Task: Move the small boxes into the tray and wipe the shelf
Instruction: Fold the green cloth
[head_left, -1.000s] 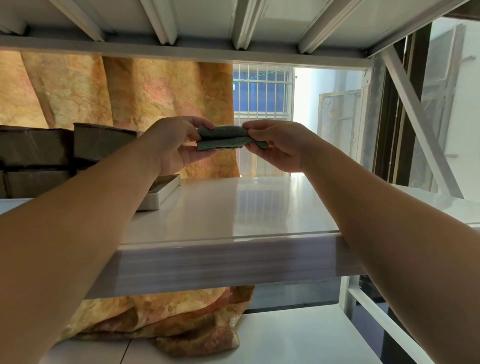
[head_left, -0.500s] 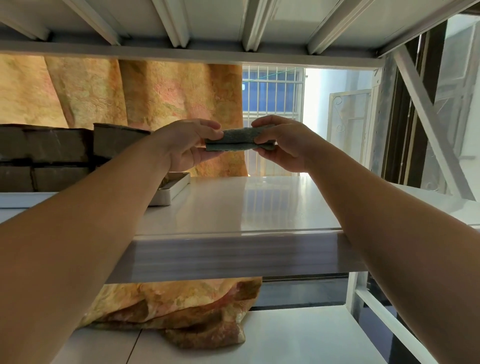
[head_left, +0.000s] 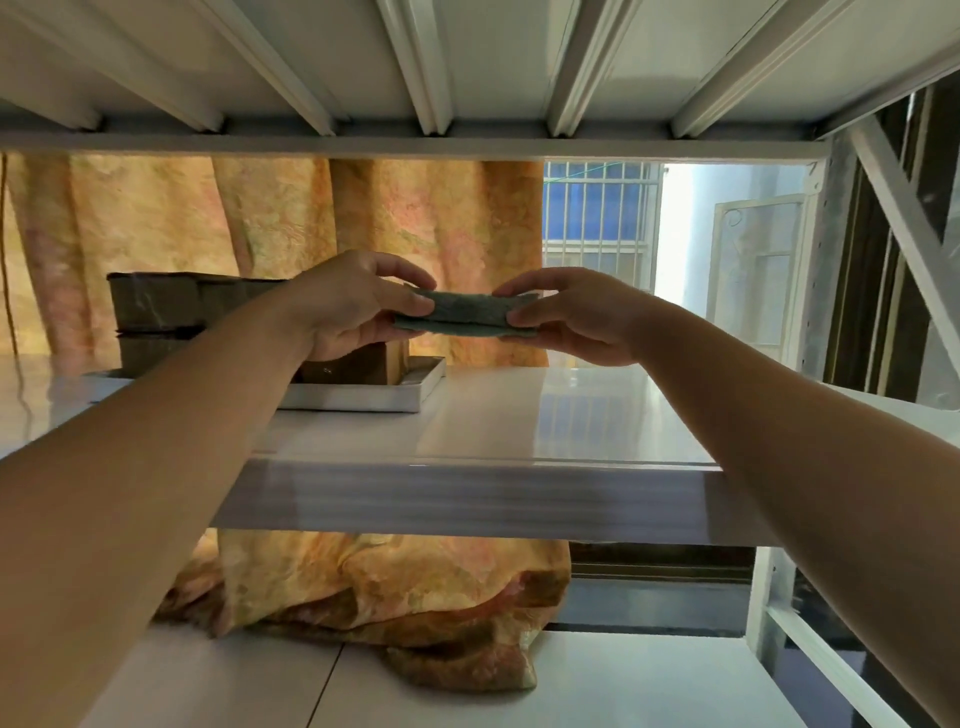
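Both forearms bare up to frame edge, broad near cam & tapering to wrists; left hand (head_left: 349, 309) & right hand (head_left: 581, 321) likewise bare.

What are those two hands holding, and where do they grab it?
A folded grey-green cloth: the left hand pinches its left end, the right hand its right end.

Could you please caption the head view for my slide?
Left hand and right hand pinch a folded green cloth above the white shelf, brown boxes stacked in the tray.
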